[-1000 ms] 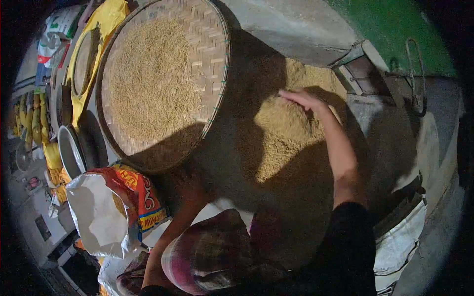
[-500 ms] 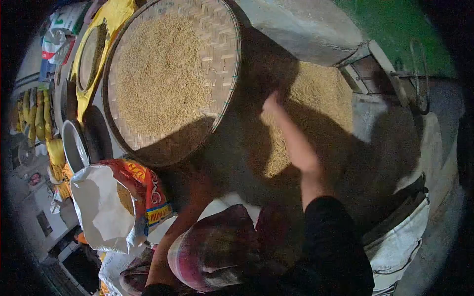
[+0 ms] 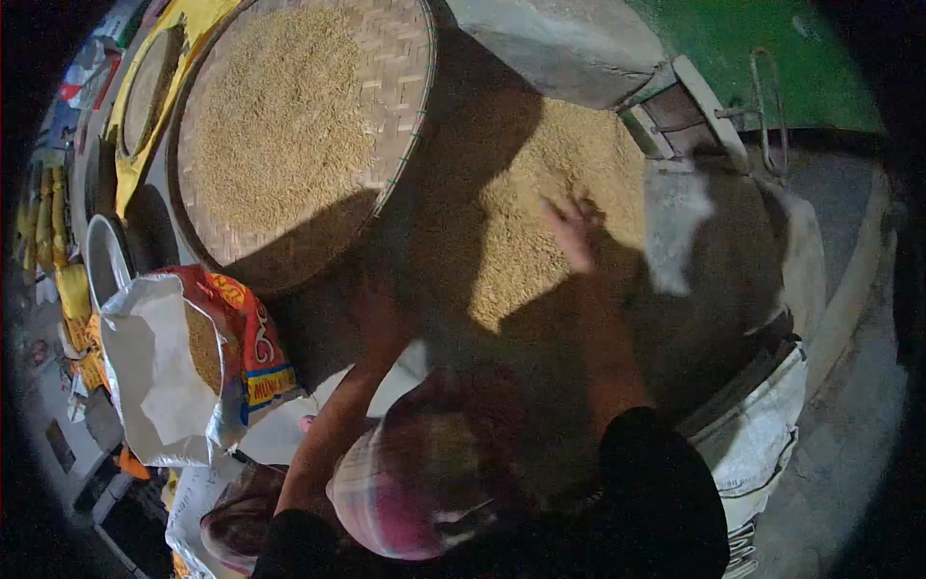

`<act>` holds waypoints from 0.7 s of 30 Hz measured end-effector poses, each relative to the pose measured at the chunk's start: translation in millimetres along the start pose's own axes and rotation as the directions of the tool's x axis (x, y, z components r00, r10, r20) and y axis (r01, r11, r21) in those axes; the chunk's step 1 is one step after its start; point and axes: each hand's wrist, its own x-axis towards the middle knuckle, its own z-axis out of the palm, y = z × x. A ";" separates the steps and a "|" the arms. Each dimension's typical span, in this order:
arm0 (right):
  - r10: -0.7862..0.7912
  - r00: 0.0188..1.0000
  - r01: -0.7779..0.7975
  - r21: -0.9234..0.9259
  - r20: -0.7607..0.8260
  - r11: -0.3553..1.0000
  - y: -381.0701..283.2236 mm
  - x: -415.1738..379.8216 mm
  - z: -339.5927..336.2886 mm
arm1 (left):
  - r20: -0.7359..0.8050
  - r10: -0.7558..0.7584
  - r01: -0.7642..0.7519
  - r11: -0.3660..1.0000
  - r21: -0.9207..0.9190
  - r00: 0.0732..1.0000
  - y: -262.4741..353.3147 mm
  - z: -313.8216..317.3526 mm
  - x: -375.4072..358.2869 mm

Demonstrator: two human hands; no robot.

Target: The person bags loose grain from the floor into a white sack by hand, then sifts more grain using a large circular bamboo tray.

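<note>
My right hand point(image 3: 577, 232) is over the pile of unhusked grain point(image 3: 540, 207), fingers spread and slightly blurred, with nothing visible in them. My left hand point(image 3: 379, 314) is in deep shadow below the lower edge of the round woven bamboo tray point(image 3: 400, 116); its fingers are too dark to make out. A wide layer of the same grain point(image 3: 285, 125) lies on that tray. To the left of my left forearm stands an open printed sack point(image 3: 159, 362), white inside, with some grain in it.
A metal basin point(image 3: 108, 256) and a smaller round tray point(image 3: 149, 92) on yellow sheeting are at the left. A wooden frame with a metal handle point(image 3: 767, 111) borders the grain at the upper right. Folded white sacking point(image 3: 757, 444) lies at the lower right.
My right hand has moved from the pile's left edge farther over the grain, and its fingers have spread. My left hand has risen towards the tray's lower edge. The view has shifted slightly.
</note>
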 end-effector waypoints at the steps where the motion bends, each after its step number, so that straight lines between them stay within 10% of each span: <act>1: 0.046 0.999 -0.046 0.034 0.009 0.998 -15.7 -10.4 7.5 | 0.048 0.015 -0.010 0.994 -0.108 0.999 15.0 5.4 5.7; 4: 0.015 0.935 -0.216 0.536 0.355 0.816 -49.7 -43.3 33.1 | 0.114 -0.101 0.148 0.808 -0.571 0.988 56.6 37.7 23.3; 6: 0.054 0.965 -0.208 0.627 0.255 0.750 -63.3 -65.8 58.8 | 0.173 -0.151 0.229 0.644 -0.730 0.973 72.9 60.3 36.3; 9: 0.105 0.992 -0.126 0.554 0.070 0.823 -69.7 -89.3 68.8 | 0.574 -0.392 0.694 0.357 -0.625 0.719 100.4 30.5 52.9; 11: 0.194 0.898 -0.437 0.847 0.394 0.302 -93.1 -98.6 30.9 | 0.434 -0.417 0.591 0.406 -0.697 0.798 102.0 46.1 54.0; 12: 0.188 0.900 -0.434 0.843 0.393 0.317 -89.0 -102.7 30.2 | 0.284 -0.426 0.480 0.477 -0.736 0.859 104.6 55.1 54.3; 13: 0.053 0.933 -0.359 0.924 0.355 0.133 -82.8 -105.6 30.8 | 0.182 -0.501 0.211 0.002 -0.978 0.846 124.9 27.6 48.8; 14: -0.070 0.954 -0.295 0.953 0.291 -0.068 -86.5 -109.3 23.1 | 0.184 -0.506 0.208 -0.009 -0.978 0.843 129.0 20.3 47.8; 21: -0.073 0.965 -0.254 0.967 0.251 -0.029 -137.5 -110.2 -47.1 | 0.000 -0.563 0.006 0.009 -1.000 0.826 147.5 -14.0 44.0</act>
